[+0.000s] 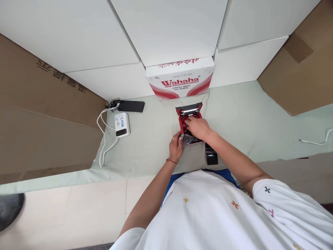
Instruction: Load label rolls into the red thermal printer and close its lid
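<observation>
A small red device (183,118) with its lid raised sits on the pale green cloth (156,139) in front of me. My right hand (199,127) reaches into its open compartment, fingers curled and pressed on something inside that I cannot make out. My left hand (176,147) grips the device's near left corner, next to a dark shiny piece (189,139) at its front edge.
A small black object (211,156) lies under my right forearm. To the left are a white charger (122,124) with a white cable (104,146) and a black phone (131,106). A Wahaha carton (180,79) and white boxes (166,27) stand behind. Brown cardboard (39,114) flanks both sides.
</observation>
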Demonstrator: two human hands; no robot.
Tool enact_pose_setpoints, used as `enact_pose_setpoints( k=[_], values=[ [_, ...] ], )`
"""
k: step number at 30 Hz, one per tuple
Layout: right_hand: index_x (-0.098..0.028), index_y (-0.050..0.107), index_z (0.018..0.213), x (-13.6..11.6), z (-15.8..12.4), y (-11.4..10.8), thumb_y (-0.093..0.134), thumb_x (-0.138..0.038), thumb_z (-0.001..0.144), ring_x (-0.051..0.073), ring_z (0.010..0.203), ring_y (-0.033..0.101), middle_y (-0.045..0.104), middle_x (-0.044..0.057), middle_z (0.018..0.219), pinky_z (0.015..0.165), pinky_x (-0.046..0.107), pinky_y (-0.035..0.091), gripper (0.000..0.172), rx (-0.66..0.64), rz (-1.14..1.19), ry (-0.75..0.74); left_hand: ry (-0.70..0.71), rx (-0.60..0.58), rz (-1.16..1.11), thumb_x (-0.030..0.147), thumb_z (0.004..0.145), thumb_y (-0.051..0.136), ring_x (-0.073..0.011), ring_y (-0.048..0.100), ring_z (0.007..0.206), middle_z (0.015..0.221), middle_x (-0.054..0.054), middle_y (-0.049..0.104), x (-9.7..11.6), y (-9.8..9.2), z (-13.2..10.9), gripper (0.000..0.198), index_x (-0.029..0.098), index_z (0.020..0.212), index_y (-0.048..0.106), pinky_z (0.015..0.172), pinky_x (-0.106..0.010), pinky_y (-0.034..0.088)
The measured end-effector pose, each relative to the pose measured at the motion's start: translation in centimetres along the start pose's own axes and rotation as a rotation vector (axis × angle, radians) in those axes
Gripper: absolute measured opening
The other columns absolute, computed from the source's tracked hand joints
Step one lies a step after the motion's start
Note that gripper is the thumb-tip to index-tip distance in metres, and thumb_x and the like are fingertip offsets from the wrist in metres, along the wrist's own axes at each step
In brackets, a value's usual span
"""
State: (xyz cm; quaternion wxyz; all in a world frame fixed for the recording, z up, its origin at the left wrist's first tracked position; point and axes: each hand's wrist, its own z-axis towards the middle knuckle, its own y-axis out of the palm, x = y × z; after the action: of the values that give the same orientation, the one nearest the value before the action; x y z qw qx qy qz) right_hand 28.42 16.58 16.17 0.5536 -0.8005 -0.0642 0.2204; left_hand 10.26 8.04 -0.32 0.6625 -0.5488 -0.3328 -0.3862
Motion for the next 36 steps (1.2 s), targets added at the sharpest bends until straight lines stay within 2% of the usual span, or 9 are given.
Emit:
enact_pose_setpoints(
  k=[6,13,17,21,24,27,29,31,36],
  values=[
    [-0.017,0.077,0.146,1.2,-0.7,0.7,0.058,-0.011,0.110,0.030,0.126,0.078,0.077,0.016,0.150,0.105,0.041,0.063,0.040,0.115,0.121,-0.148,0.004,-0.006,-0.001,0.077,0.116,0.031,-0.0319,0.079,0.132,0.140,-0.019,0.082,0.0,-0.1,0.1,0.078,0.019,0.148,0.073,0.116,-0.050,0.063],
    [-0.017,0.086,0.127,1.1,-8.2,4.7,0.055,-0.016,0.115,0.031,0.128,0.077,0.085,0.015,0.139,0.111,0.052,0.064,0.033,0.292,0.215,-0.381,-0.029,0.002,-0.025,0.081,0.114,0.033,-0.0317,0.080,0.130,0.139,-0.019,0.083,0.1,-0.1,0.0,0.080,0.020,0.145,0.074,0.118,-0.051,0.063],
    [-0.018,0.083,0.138,1.9,-11.6,7.2,0.051,-0.007,0.112,0.031,0.142,0.074,0.083,0.016,0.146,0.125,0.060,0.058,0.043,0.399,0.249,-0.391,-0.073,0.026,-0.047,0.079,0.115,0.037,-0.0299,0.080,0.129,0.137,-0.017,0.084,0.4,-0.2,0.3,0.075,0.021,0.141,0.075,0.119,-0.049,0.062],
    [-0.021,0.082,0.141,2.8,-12.6,8.0,0.050,-0.007,0.112,0.028,0.143,0.074,0.083,0.015,0.146,0.128,0.060,0.056,0.045,0.454,0.273,-0.382,-0.106,0.080,-0.067,0.076,0.117,0.036,-0.0276,0.080,0.129,0.137,-0.017,0.083,1.1,-0.8,1.9,0.072,0.020,0.139,0.075,0.117,-0.047,0.064],
    [-0.021,0.082,0.140,3.1,-12.5,8.0,0.051,-0.008,0.111,0.028,0.142,0.075,0.084,0.015,0.145,0.127,0.062,0.057,0.045,0.473,0.283,-0.395,-0.086,0.153,-0.067,0.078,0.116,0.035,-0.0282,0.074,0.140,0.148,-0.020,0.075,2.4,-1.8,4.2,0.075,0.020,0.146,0.070,0.123,-0.050,0.060],
    [-0.020,0.082,0.137,3.1,-12.4,8.0,0.050,-0.008,0.112,0.028,0.139,0.076,0.084,0.015,0.143,0.126,0.061,0.058,0.043,0.491,0.287,-0.410,-0.011,0.217,-0.061,0.078,0.116,0.035,-0.0277,0.056,0.163,0.169,-0.020,0.061,4.7,-3.1,6.8,0.074,0.023,0.156,0.065,0.139,-0.052,0.044],
    [-0.018,0.082,0.134,3.1,-12.3,8.1,0.050,-0.007,0.111,0.028,0.138,0.076,0.084,0.015,0.143,0.125,0.060,0.058,0.041,0.503,0.288,-0.418,0.066,0.231,-0.056,0.076,0.117,0.035,-0.0257,0.050,0.170,0.177,-0.016,0.056,6.7,-4.0,8.5,0.072,0.026,0.160,0.063,0.145,-0.049,0.035],
    [-0.017,0.083,0.132,3.1,-12.3,8.2,0.050,-0.007,0.111,0.029,0.138,0.076,0.084,0.016,0.143,0.123,0.060,0.059,0.040,0.509,0.288,-0.426,0.184,0.174,-0.033,0.074,0.119,0.032,-0.0274,0.054,0.167,0.174,-0.016,0.060,8.5,-4.7,10.0,0.073,0.024,0.161,0.064,0.144,-0.049,0.037],
    [-0.020,0.086,0.120,3.3,-12.3,8.5,0.050,-0.008,0.111,0.029,0.139,0.075,0.083,0.015,0.144,0.123,0.060,0.060,0.039,0.509,0.284,-0.430,0.232,-0.081,0.179,0.072,0.120,0.021,-0.0308,0.073,0.142,0.148,-0.021,0.077,11.1,-5.4,12.4,0.084,0.012,0.156,0.069,0.126,-0.050,0.056]
  ],
)
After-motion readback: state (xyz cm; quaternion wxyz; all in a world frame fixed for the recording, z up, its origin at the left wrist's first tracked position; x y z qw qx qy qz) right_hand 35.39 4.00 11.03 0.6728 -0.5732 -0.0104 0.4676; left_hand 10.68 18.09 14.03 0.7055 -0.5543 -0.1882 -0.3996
